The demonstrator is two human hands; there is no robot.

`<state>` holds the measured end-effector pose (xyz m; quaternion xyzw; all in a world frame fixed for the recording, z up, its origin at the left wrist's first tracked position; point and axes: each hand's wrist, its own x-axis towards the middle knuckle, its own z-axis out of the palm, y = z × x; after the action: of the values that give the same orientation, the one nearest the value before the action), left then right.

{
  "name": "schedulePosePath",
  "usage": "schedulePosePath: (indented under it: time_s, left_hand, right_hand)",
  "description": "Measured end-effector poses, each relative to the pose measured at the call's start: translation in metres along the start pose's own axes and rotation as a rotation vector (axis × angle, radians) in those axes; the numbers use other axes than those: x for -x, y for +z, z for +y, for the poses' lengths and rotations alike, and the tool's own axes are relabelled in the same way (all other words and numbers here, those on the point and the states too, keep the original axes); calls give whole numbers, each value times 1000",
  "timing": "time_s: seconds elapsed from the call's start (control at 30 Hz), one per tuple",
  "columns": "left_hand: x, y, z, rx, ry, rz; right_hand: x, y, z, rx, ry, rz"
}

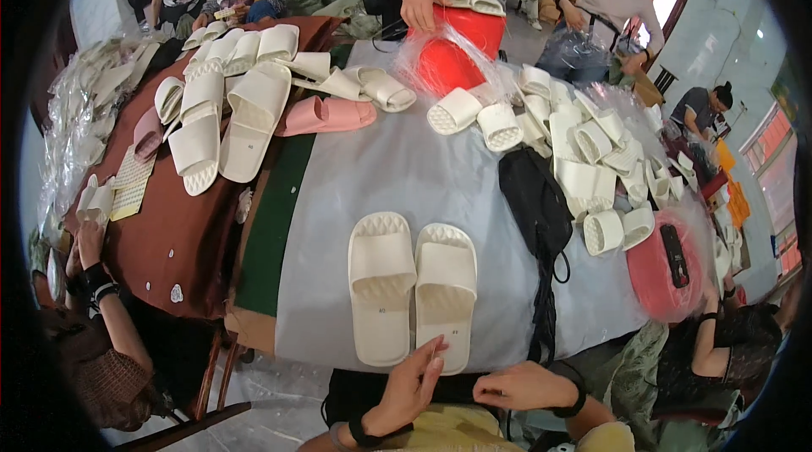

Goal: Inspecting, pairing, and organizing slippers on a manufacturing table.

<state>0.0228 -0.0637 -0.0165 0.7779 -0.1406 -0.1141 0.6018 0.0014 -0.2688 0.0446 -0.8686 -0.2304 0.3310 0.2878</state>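
Two cream slide slippers stand side by side at the near edge of the table, soles down and toes pointing away from me: a left slipper (381, 325) and a right slipper (445, 321). Over the heel of the right one, my left hand (409, 386) has thumb and fingers brought together in a pinch. A thin pale strand seems to show at its fingertips, too fine to name. My right hand (529, 387) is curled closed just off the table edge, apart from both slippers. Whatever it may hold is hidden.
Loose cream slippers (584, 181) pile up at the right, more (258, 105) at the left around a pink slipper (326, 116). A black bag (534, 198) lies right of the pair. A red stool (482, 33) and plastic-wrapped pink item (655, 270) are nearby. Several co-workers surround the table.
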Motion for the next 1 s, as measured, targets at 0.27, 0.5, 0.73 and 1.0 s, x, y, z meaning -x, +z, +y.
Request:
schedulePosePath:
  time_s: [0.27, 0.5, 0.73, 1.0]
  left_hand:
    - [7, -61, 21, 1253, -357, 259]
    - [-6, -75, 11, 971, -288, 517]
    - [5, -66, -5, 1201, -481, 282]
    - [-69, -62, -29, 1457, -692, 181]
  right_hand:
    - [25, 52, 46, -434, -73, -169]
    - [60, 61, 92, -917, 117, -69]
    - [56, 51, 83, -1458, -185, 703]
    - [-7, -68, 39, -1725, -620, 568]
